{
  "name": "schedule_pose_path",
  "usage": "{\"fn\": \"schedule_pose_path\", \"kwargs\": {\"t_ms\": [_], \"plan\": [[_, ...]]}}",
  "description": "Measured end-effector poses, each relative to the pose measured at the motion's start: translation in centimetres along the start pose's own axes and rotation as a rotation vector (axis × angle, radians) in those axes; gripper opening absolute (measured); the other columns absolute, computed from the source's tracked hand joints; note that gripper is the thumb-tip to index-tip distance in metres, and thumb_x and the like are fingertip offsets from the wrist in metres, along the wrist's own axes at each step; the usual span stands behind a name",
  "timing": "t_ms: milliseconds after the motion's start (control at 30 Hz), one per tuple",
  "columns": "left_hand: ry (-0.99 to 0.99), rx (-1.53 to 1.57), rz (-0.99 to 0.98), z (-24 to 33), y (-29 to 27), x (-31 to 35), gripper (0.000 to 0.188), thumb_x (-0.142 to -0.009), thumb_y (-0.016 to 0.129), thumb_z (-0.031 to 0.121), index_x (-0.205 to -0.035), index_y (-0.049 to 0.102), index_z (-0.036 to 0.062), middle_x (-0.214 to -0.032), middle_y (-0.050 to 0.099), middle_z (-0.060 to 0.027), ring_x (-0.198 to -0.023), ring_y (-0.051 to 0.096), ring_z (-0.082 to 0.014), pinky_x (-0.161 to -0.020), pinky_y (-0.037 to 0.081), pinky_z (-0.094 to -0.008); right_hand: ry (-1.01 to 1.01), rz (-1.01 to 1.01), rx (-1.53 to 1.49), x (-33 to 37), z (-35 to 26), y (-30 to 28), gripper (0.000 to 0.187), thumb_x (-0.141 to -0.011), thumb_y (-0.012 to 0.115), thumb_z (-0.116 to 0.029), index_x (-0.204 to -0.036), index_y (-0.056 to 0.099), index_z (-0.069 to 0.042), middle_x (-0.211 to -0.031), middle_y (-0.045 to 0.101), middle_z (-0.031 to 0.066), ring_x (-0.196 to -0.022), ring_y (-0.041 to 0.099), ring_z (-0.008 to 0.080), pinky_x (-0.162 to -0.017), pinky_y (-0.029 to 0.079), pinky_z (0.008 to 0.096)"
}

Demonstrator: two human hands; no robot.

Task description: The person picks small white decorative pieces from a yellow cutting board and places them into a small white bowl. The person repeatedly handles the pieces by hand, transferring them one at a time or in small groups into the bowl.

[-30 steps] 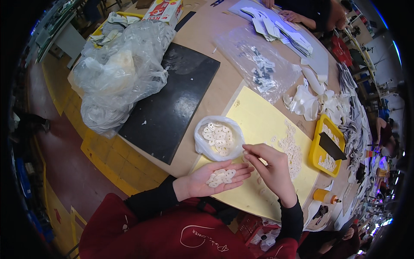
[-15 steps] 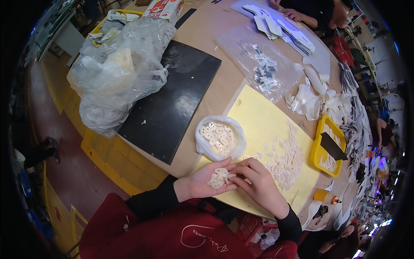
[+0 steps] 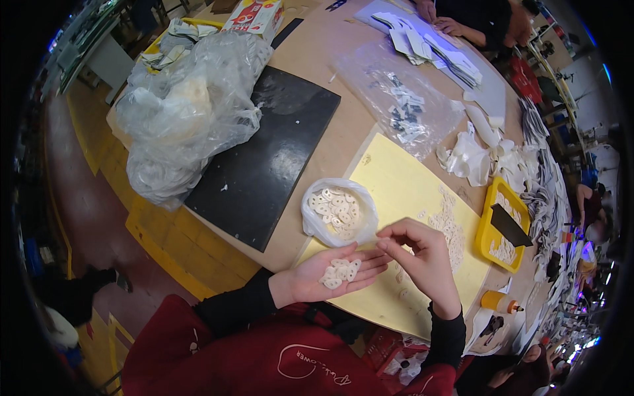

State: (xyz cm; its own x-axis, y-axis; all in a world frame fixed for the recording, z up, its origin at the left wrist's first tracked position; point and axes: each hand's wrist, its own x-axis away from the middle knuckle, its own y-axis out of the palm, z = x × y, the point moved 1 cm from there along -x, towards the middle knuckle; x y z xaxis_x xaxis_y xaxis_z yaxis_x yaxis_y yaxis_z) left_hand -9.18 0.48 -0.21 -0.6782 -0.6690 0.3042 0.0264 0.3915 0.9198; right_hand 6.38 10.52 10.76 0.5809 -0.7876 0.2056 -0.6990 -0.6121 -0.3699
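Observation:
My left hand (image 3: 310,277) lies palm up with its fingers stretched out, holding several small flat cream-coloured pieces with holes (image 3: 340,272) in the palm. To its right, my right hand (image 3: 419,254) is raised above the yellow sheet, thumb and forefinger pinched together; whatever is between the tips is too small to make out. Just beyond my left fingers stands a round container lined with a white plastic bag (image 3: 368,228), with more such pieces (image 3: 335,210) inside. Many paler ones (image 3: 447,228) are spread over the yellow sheet (image 3: 386,165), partly hidden behind my right hand.
Left of the lined container lie a black board (image 3: 277,148) and a bulky clear plastic bag (image 3: 191,119). On the right are a yellow tray (image 3: 483,231) with pieces and an orange bottle (image 3: 494,300). Another person's hands (image 3: 449,26) work at the far edge beside stacked white parts (image 3: 413,41).
My right hand has left the palm of my left hand and moved right and up, its fingertips pinched. The left fingers have straightened, with the cream pieces still in the palm.

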Motion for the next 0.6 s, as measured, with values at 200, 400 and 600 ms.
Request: {"fn": "schedule_pose_path", "kwargs": {"t_ms": [200, 400, 600], "plan": [[0.047, -0.019, 0.181, 0.0, 1.2, 0.5, 0.052, -0.113, 0.032, 0.037, -0.151, 0.038, 0.0007, -0.153, 0.044, -0.0161, -0.145, 0.042, -0.0278, -0.125, 0.031, -0.0417, -0.183, -0.064, 0.331, 0.7, -1.4, 1.7, 0.041, -0.083, 0.079, -0.005, -0.122, 0.067, -0.001, -0.106, 0.063, 0.0135, -0.089, 0.065, 0.0248, -0.077, 0.054, 0.0348], [0.031, 0.119, -0.218, 0.0, -3.4, -0.3, 0.045, -0.112, 0.041, 0.038, -0.14, 0.052, 0.0044, -0.134, 0.058, -0.011, -0.12, 0.057, -0.0227, -0.11, 0.046, -0.0377, -0.239, -0.03, 0.331, 3.2, 2.4, 4.7, 0.032, -0.083, 0.078, -0.005, -0.112, 0.067, 0.001, -0.112, 0.06, 0.0159, -0.098, 0.065, 0.0331, -0.082, 0.055, 0.0393], [0.007, 0.004, -0.02, -0.1, -0.2, 0.0, 0.052, -0.112, 0.039, 0.039, -0.15, 0.043, 0.0041, -0.142, 0.052, -0.0096, -0.125, 0.052, -0.0199, -0.114, 0.04, -0.0362, -0.095, -0.075, 0.233, 3.4, 2.4, 3.4, 0.017, -0.086, 0.077, -0.005, -0.1, 0.068, -0.001, -0.094, 0.07, 0.0102, -0.084, 0.068, 0.0273, -0.074, 0.056, 0.0355]]}}
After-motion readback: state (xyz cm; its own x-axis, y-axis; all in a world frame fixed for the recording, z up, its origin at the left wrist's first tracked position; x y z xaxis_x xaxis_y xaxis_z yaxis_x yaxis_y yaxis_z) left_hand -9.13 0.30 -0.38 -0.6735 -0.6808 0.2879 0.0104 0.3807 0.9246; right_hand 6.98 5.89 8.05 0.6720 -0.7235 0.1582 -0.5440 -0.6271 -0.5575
